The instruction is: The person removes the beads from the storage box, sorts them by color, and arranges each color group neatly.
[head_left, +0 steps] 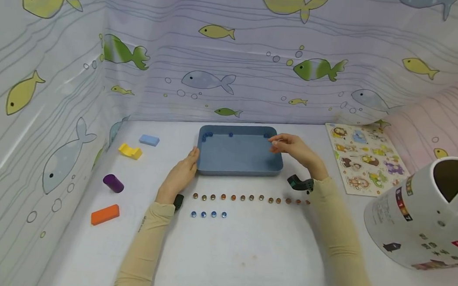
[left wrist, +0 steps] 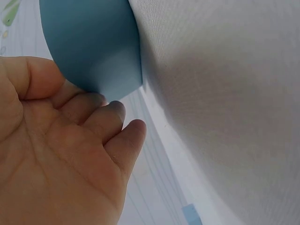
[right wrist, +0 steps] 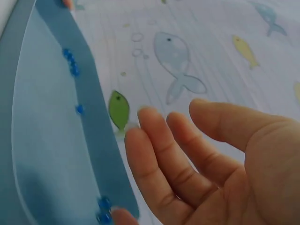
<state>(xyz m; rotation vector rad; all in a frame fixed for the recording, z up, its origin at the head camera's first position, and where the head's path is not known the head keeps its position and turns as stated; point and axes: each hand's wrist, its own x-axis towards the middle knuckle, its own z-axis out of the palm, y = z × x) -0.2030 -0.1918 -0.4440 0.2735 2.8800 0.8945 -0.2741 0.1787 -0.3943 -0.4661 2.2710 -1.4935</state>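
Note:
A shallow blue-grey tray [head_left: 238, 154] lies flat at the back of the white table. Several blue glass beads [right wrist: 73, 65] rest in it along its far wall, with a small group in the far right corner. My left hand [head_left: 182, 174] is at the tray's left side, fingers extended along the wall; the left wrist view shows its palm and fingertips by the tray's corner. Above the right end is my right hand [head_left: 295, 150], fingers loosely bent. In the right wrist view one fingertip [right wrist: 123, 217] is right at the corner beads [right wrist: 104, 211]; no bead shows between the fingers.
In front of the tray runs a row of amber and orange beads [head_left: 251, 197], with a shorter row of blue beads [head_left: 214, 214] nearer. Blue, yellow, purple and orange blocks [head_left: 105, 214] lie left. At right are an animal picture board [head_left: 363, 162] and a large white bucket [head_left: 401, 228].

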